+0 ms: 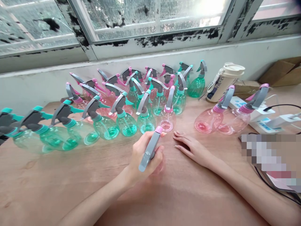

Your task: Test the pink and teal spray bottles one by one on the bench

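My left hand (143, 157) is wrapped round the neck of a pink spray bottle (150, 150) with a grey and pink trigger head; most of its clear pink body is hidden behind the hand. My right hand (190, 146) lies on the wooden table, fingers stretched out and holding nothing. Just beyond the hands stands another pink spray bottle (166, 121), with a green spray bottle (146, 121) beside it on the left. Two more pink bottles, a nearer one (208, 119) and one partly behind it (237, 121), stand to the right of my right hand.
Several green and pink spray bottles (127, 124) crowd the table from the left edge to the wall. At the back right are a cream tumbler (227, 80), a cardboard box (282, 72) and white power strips (261, 125) with cables. A blurred-out object (270, 157) lies at the right edge.
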`<state>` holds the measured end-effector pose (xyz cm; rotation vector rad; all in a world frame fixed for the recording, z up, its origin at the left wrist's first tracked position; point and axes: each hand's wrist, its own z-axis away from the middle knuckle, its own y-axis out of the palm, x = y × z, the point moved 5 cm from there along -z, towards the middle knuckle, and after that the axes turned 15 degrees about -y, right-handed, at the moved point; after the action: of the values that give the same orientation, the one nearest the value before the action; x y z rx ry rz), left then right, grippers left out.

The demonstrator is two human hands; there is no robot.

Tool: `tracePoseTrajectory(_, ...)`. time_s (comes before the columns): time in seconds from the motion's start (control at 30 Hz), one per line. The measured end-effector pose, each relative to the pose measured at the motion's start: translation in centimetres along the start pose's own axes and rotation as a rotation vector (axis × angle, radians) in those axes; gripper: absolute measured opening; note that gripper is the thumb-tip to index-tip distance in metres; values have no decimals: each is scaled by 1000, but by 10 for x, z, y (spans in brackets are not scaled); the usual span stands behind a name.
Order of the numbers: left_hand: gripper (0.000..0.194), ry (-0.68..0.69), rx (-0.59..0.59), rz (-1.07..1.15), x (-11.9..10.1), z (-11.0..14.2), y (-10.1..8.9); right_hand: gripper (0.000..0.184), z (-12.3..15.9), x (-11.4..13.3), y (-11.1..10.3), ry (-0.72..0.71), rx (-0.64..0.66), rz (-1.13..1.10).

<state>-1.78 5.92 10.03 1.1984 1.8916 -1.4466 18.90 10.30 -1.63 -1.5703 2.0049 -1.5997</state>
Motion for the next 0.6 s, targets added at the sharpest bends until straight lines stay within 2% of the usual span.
tracePoseTrajectory(0.6, 28, -17, 5, 25, 2, 1, 2, 40, 0, 1, -2, 8, 5, 7)
